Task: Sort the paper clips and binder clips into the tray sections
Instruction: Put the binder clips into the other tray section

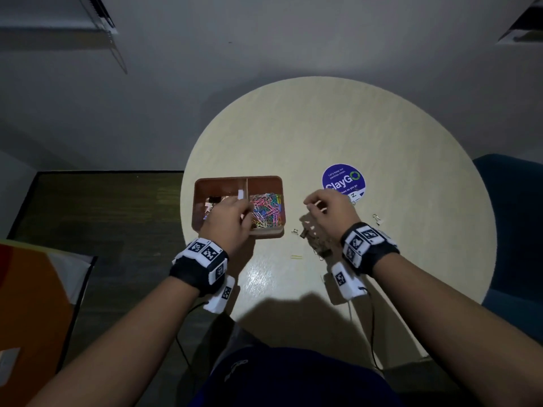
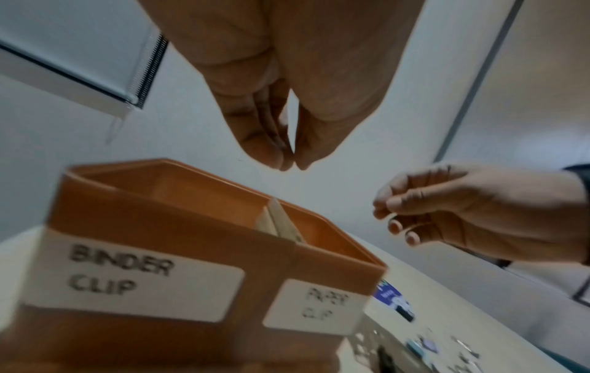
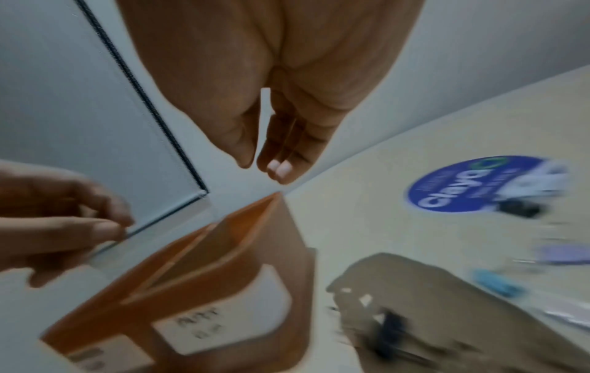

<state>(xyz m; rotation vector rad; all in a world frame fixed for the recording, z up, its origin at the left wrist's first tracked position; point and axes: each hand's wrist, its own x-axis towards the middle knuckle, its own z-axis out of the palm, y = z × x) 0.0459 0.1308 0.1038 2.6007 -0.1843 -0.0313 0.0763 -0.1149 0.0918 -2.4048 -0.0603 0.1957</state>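
Sorting stage: most coloured paper clips [image 1: 266,211] already fill the right section of the tray [image 1: 238,179]; a few binder clips [image 1: 212,201] lie in the left one.
Left hand [image 1: 227,218]: hovering over the tray's divider, fingertips pressed together; whether they pinch a clip I cannot tell.
Right hand [image 1: 329,212]: raised above the table [image 1: 293,127], fingers curled to the thumb; nothing visibly held.
Loose pile [image 1: 314,243]: unsorted clips on the table, directly beneath the right hand's wrist, just right of the tray.
Key relation: the pile lies below and toward the person from the right grip, so that hand is nearer and probably must drop back and down.
Stray: a yellow paper clip [image 1: 296,256] near the tray's front edge, between the two wrists.
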